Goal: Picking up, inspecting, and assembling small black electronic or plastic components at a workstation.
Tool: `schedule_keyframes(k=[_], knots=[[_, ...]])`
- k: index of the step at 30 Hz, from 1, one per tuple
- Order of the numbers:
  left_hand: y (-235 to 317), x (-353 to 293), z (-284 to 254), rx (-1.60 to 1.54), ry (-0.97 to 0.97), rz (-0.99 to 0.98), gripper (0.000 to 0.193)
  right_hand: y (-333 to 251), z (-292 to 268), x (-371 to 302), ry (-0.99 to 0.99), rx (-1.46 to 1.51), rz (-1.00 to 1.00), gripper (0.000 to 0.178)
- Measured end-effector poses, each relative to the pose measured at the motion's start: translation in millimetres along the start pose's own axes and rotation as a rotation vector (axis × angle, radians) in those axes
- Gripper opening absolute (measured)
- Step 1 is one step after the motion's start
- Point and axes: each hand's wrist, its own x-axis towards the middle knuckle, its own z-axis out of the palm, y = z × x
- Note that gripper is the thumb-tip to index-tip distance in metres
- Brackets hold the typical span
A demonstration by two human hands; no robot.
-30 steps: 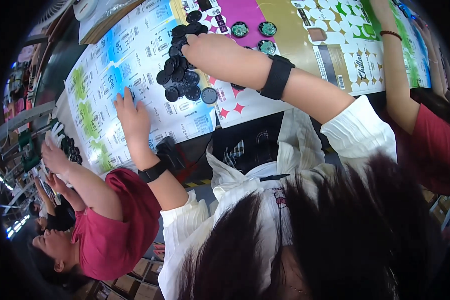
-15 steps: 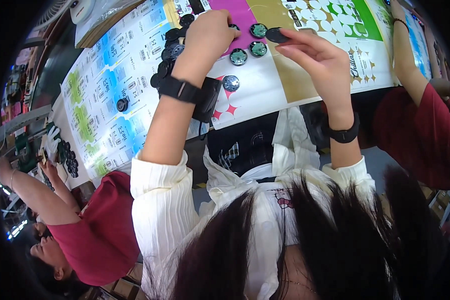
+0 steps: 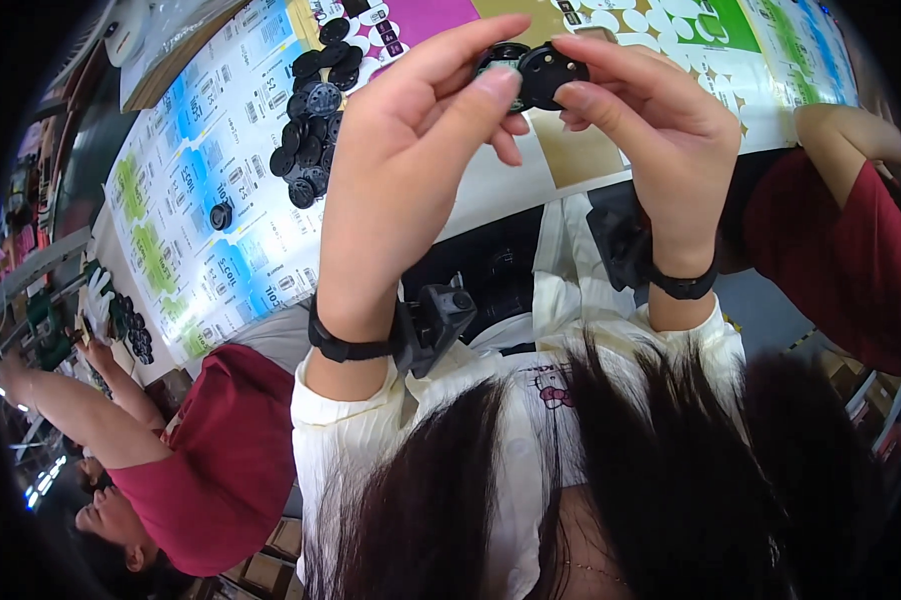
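Both hands are raised above the table, close together. My left hand (image 3: 411,150) pinches a round black housing with a green circuit board (image 3: 502,62) between thumb and fingers; the thumb covers part of it. My right hand (image 3: 666,125) grips a round black disc (image 3: 551,76) by its edge, with small shiny metal dots on its face. The two pieces are side by side, and their edges overlap in the picture. Left of my left hand lies a heap of black round plastic parts (image 3: 311,135) on the table.
Printed sheets cover the table (image 3: 261,225). A single black round part (image 3: 221,216) lies apart at left. People in dark red tops are at both sides, one person (image 3: 216,450) at left and another person's arm (image 3: 851,150) at right. A plastic-covered stack (image 3: 176,45) stands at the far left.
My left hand has come back from the table and now holds a housing with a green board. My right hand has turned its disc and brought it beside that housing.
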Motion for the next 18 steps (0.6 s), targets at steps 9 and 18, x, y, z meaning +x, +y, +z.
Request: schedule_keyframes(k=[9, 18], knots=[[-6.8, -19.7, -4.4, 0.118, 0.082, 0.123, 0.033, -49.7, 5.4, 2.5, -0.180, -0.541, 0.017, 0.042], [-2.9, -23.9, -15.2, -0.235, -0.167, -0.031, 0.041, -39.5, -1.6, 4.0, -0.189, -0.507, -0.212, 0.040]])
